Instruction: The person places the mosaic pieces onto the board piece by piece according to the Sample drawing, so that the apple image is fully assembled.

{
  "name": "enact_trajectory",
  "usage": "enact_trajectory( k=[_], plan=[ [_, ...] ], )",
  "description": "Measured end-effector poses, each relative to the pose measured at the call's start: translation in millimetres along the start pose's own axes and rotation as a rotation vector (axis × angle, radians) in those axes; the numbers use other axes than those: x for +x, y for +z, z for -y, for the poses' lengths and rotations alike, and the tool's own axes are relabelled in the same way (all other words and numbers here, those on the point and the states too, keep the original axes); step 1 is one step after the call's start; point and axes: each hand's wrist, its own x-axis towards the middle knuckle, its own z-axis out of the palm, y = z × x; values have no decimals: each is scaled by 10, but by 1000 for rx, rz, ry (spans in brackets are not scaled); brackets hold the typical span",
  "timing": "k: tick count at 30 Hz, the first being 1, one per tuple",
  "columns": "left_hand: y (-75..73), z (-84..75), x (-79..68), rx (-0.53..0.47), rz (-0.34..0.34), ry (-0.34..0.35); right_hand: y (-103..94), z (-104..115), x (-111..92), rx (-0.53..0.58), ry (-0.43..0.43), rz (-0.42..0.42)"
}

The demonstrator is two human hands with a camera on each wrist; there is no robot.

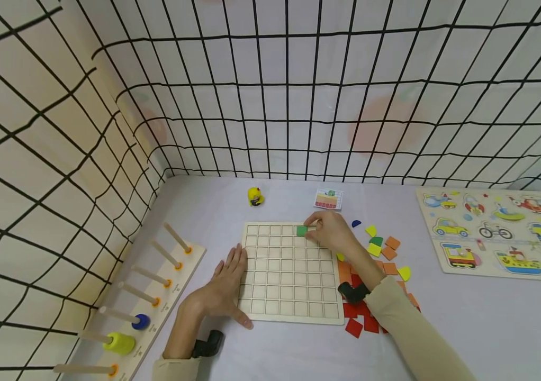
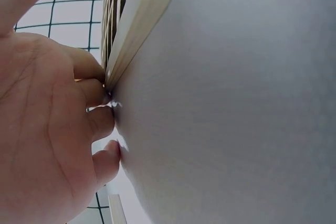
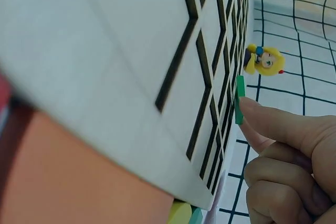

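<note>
A pale wooden grid board (image 1: 280,275) lies flat in front of me, its square cells bare apart from the top row. My right hand (image 1: 331,231) pinches a green square tile (image 1: 301,230) between thumb and fingertips over that row, right of the middle. In the right wrist view the green tile (image 3: 240,98) stands tilted against the grid, with the other fingers curled under. My left hand (image 1: 223,288) rests along the board's left edge, fingers extended. The left wrist view shows its fingertips touching the table by the board's side (image 2: 139,24).
Loose red tiles (image 1: 353,327), orange tiles (image 1: 392,243) and yellow and green pieces lie right of the board. Behind it are a small pattern card (image 1: 328,199) and a yellow figurine (image 1: 254,196). A peg rack (image 1: 156,312) stands left, a picture puzzle (image 1: 499,233) right. Black netting (image 1: 287,84) encloses the table.
</note>
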Motion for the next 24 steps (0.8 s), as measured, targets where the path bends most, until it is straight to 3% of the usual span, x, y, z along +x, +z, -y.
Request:
enact_trajectory(
  k=[6, 13, 19, 24],
  plan=[
    [-4, -4, -9, 4, 1, 4, 17, -20, 34, 91, 18, 7],
    [-11, -14, 2, 0, -1, 7, 39, -35, 79, 82, 29, -24],
    [-9, -25, 27, 11, 3, 2, 22, -55, 99, 107, 96, -12],
    [-9, -22, 13, 4, -2, -7, -184, -113, 28, 172, 65, -20]
  ],
)
